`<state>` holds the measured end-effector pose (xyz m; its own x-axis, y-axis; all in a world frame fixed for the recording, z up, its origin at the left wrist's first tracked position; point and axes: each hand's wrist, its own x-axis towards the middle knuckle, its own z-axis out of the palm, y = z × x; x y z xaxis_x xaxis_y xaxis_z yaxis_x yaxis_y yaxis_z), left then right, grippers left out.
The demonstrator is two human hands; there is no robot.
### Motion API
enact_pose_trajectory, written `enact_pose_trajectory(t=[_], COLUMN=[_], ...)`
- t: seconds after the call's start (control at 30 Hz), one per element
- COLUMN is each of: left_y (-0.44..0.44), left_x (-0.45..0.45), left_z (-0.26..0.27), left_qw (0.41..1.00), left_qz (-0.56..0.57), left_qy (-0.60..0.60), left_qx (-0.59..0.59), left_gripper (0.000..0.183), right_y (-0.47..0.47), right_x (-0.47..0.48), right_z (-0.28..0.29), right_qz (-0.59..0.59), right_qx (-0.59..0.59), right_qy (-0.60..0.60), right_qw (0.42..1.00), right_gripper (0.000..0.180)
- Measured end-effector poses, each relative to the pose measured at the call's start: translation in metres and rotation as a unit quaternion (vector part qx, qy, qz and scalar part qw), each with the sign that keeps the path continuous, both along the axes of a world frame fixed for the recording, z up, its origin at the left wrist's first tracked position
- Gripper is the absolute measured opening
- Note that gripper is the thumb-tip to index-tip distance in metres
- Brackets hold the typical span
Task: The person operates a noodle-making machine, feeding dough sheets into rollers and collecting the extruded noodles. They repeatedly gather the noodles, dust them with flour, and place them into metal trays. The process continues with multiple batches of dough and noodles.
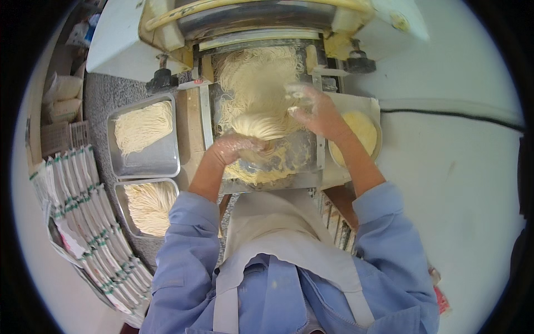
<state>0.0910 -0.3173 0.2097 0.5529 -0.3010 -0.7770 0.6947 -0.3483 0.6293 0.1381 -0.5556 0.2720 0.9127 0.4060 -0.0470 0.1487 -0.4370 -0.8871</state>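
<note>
Floury noodles (258,64) hang and lie in a loose mass on the metal tray (298,152) of a noodle machine. My left hand (238,147) is curled around the near end of a folded bundle of noodles (260,126). To the right of that bundle, my right hand (315,110) is raised with its fingers apart and white with flour. A pale blur, apparently flour dust, hides part of the noodles between my hands. Yellow flour or crumbs (260,173) cover the near part of the tray.
The machine's roller (258,18) spans the top, between black knobs (162,79). At left, an upper metal pan (160,160) and a lower pan (121,196) hold noodles. A bowl of yellow flour (354,135) stands at right. Several stacked packages (89,225) lie far left.
</note>
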Motion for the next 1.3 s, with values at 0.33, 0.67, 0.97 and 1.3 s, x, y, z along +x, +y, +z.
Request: enact_pose_trajectory(t=[0.33,0.67,0.97,1.3], left_y=[-0.002,0.001,0.036,0.050], left_x=[0.044,0.056,0.033,-0.009], left_z=[0.166,0.341,0.371,0.361], left_qw=[0.972,0.940,0.932,0.959], left_qz=[-0.138,-0.224,-0.244,-0.153], left_qy=[-0.180,-0.256,-0.247,-0.228], left_qx=[-0.069,-0.031,0.105,-0.071], left_gripper=[0.048,0.031,0.048,0.056], right_y=[0.000,0.057,0.100,0.093], right_x=[0.013,0.000,-0.044,-0.017], right_z=[0.071,0.193,0.204,0.244], right_qz=[0.157,0.148,0.040,0.085], right_qx=[-0.009,0.141,0.190,0.079], right_qy=[-0.069,-0.096,-0.080,-0.330], right_qw=[0.985,0.974,0.978,0.937], right_gripper=[0.085,0.095,0.072,0.038])
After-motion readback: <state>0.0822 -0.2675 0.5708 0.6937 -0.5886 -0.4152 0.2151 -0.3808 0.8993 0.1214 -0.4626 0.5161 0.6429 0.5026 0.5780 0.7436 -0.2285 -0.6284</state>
